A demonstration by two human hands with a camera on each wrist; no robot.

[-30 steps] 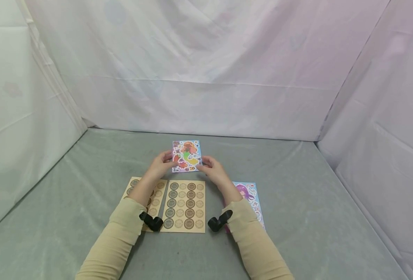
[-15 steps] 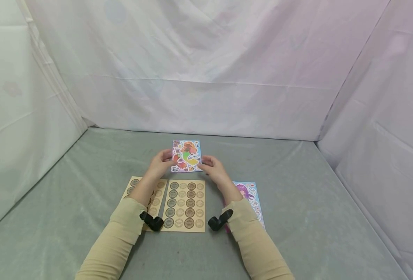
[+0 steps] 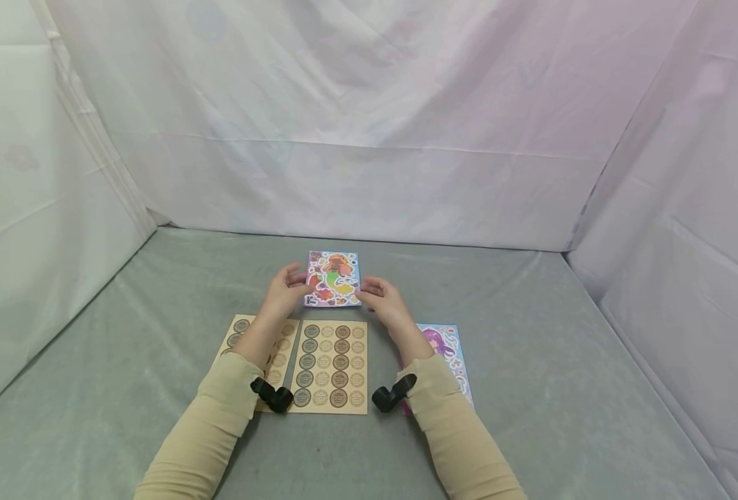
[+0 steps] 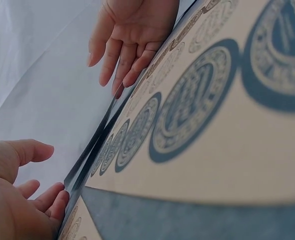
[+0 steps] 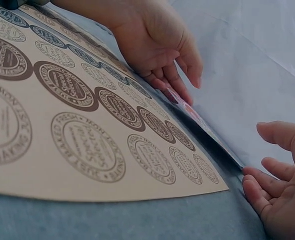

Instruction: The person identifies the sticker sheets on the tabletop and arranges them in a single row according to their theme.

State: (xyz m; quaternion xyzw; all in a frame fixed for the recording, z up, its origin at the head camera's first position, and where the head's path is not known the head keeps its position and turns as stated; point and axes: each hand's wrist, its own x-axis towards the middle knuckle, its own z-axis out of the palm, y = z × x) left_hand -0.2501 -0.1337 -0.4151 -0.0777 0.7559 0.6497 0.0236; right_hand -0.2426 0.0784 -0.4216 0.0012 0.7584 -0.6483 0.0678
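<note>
A colourful mermaid sticker sheet [image 3: 336,279] lies near the middle of the table in the head view. My left hand [image 3: 281,295] is at its left edge, and my right hand [image 3: 386,303] at its right edge. In the left wrist view, the left hand's fingertips [image 4: 57,192] touch the sheet's edge, with the thumb raised off it. The right wrist view has the right hand [image 5: 282,187] likewise, fingertips at the sheet's edge and thumb apart. Neither hand pinches the sheet. Both wrists carry a small black camera.
Two tan sheets of round seal stickers lie nearer me: a right one [image 3: 331,368] and a left one [image 3: 284,344], partly under my left arm. A purple-haired figure sticker sheet [image 3: 450,351] is partly hidden by my right forearm. White curtains [image 3: 356,187] enclose the grey table [image 3: 543,361].
The mermaid sheet has settled slightly and straightened. My fingers and thumbs have loosened and moved slightly apart from its edges. The other sheets have stayed put.
</note>
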